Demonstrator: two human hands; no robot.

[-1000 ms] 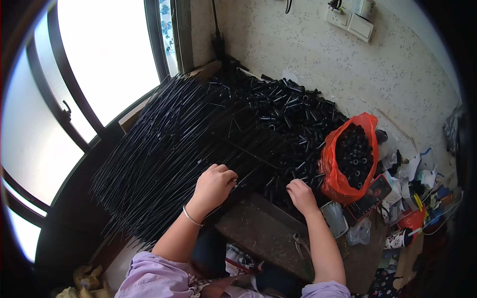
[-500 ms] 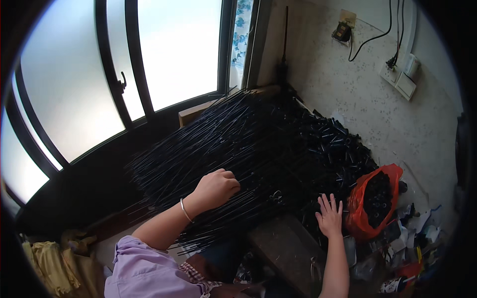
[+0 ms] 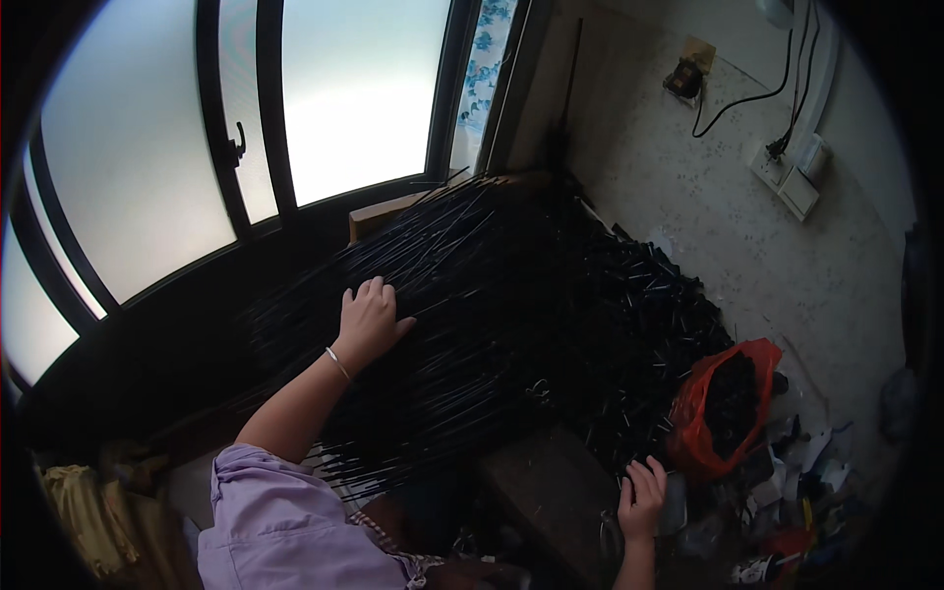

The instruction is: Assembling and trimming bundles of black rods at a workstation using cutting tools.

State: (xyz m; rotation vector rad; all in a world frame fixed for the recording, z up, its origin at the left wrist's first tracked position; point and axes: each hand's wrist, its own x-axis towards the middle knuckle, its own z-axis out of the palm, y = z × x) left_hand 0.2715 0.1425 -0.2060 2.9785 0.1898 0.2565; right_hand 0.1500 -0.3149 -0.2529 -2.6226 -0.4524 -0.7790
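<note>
A broad heap of long thin black rods (image 3: 433,359) lies in front of me. My left hand (image 3: 370,320), with a silver bangle at its wrist, rests on the rods, fingers loosely bent and thumb out to the side. Over at the right, my right hand (image 3: 642,501) hovers low at the near edge of a pile of short black tubes (image 3: 644,295). Its fingers are slightly curled, with the thumb apart, and no held object shows. Just beyond that hand stands a red plastic bag (image 3: 691,418) full of small black pieces.
A dark board or bench top (image 3: 551,492) extends between my arms. Mixed scraps and plastic (image 3: 787,492) litter the lower right. Yellowish cloth (image 3: 93,521) is bunched at lower left. Frosted windows (image 3: 364,98) and a wall with sockets (image 3: 772,162) bound the corner.
My left hand has gone from a loose fist to opened fingers, moving left and farther out over the rods. My right hand has drawn back toward me, its spread fingers now curled.
</note>
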